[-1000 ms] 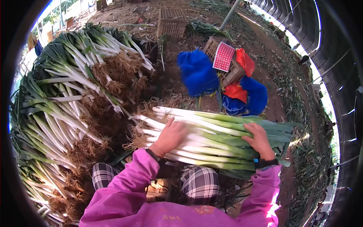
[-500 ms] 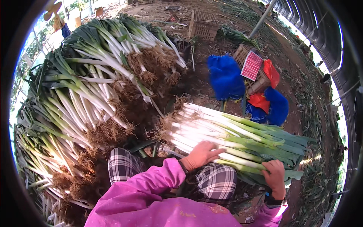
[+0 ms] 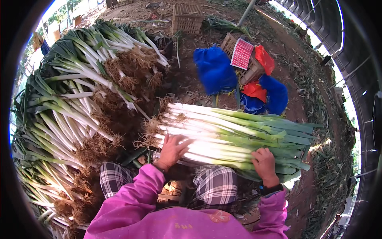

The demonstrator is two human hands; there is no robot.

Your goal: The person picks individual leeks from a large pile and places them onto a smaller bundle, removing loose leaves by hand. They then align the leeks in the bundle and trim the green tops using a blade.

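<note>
A wide row of leeks (image 3: 215,133) lies across in front of me, roots to the left and green leaves to the right. My left hand (image 3: 173,150) rests on the white stalks at the near edge, close to the roots, its fingers spread. Farther right, my right hand (image 3: 264,164) lies over the near edge where the stalks turn green. Its fingers are bent and a little apart, touching the leeks without wrapping round them. What supports the row is mostly hidden beneath it.
A big heap of leeks (image 3: 75,115) with soil-covered roots fills the left side. Beyond the row are blue mesh bags (image 3: 215,71), red bags (image 3: 264,59) and a crate (image 3: 248,73) with a red-and-white patterned sheet (image 3: 242,53). Another crate (image 3: 187,18) stands at the back.
My left hand has slid left along the stalks toward the roots, and its fingers have spread. My right hand has loosened over the leaf end. The view has shifted, moving the scene leftward.
</note>
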